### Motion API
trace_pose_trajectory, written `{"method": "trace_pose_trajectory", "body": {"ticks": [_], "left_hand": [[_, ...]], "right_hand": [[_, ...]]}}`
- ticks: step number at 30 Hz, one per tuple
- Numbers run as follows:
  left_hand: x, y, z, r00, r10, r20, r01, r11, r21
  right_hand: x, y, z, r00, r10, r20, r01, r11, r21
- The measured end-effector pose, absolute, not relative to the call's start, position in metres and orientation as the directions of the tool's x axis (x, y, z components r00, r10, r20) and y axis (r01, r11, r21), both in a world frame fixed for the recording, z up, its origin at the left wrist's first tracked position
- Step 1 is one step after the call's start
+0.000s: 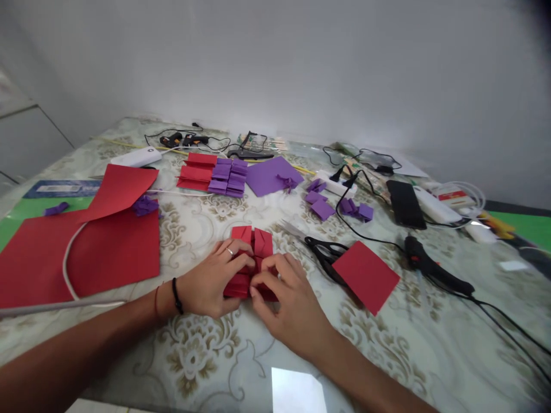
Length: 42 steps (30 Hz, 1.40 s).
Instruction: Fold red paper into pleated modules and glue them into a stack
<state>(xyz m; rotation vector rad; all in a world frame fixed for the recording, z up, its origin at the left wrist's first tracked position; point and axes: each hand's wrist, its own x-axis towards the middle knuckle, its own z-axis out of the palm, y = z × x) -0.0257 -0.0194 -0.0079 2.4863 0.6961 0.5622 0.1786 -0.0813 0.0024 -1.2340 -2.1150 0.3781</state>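
Note:
A red folded paper piece (263,244) with several pleated sections lies flat on the patterned tablecloth in front of me. My left hand (210,281) holds its left side, fingers curled over the top and thumb low at the near edge. From the right, my right hand (293,304) pinches the near right part between thumb and fingers. Both hands cover much of the paper, so the fingertips' exact grip is partly hidden. Right of my hands, black-handled scissors (321,246) lie partly under a red paper square (365,277).
Large red sheets (116,252) lie at left. Behind my hands sit red pleated paper (197,171), purple pleated paper (228,177) and a purple sheet (273,175). A black glue gun (437,267) with its cord, a phone (406,203) and a power strip (336,184) occupy the right.

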Motion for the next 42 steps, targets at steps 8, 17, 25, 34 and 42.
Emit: {"method": "trace_pose_trajectory", "body": {"ticks": [8, 17, 25, 34, 42], "left_hand": [[-0.021, -0.026, -0.01, 0.769, 0.575, 0.279, 0.337, -0.736, 0.587], [-0.02, -0.027, -0.012, 0.775, 0.569, 0.275, 0.324, -0.731, 0.6], [-0.019, -0.03, -0.015, 0.79, 0.557, 0.256, 0.335, -0.741, 0.582], [-0.018, -0.031, -0.017, 0.795, 0.544, 0.269, 0.336, -0.763, 0.553], [-0.023, -0.029, -0.005, 0.824, 0.509, 0.25, 0.229, -0.701, 0.676]], "right_hand": [[0.187, -0.087, -0.008, -0.316, 0.869, 0.381, 0.644, 0.491, -0.587], [0.19, -0.088, -0.009, -0.302, 0.871, 0.388, 0.617, 0.489, -0.616], [0.189, -0.09, -0.011, -0.3, 0.864, 0.404, 0.592, 0.501, -0.631], [0.188, -0.09, -0.012, -0.29, 0.865, 0.411, 0.568, 0.501, -0.653], [0.188, -0.087, -0.011, -0.296, 0.853, 0.43, 0.556, 0.52, -0.648]]}}
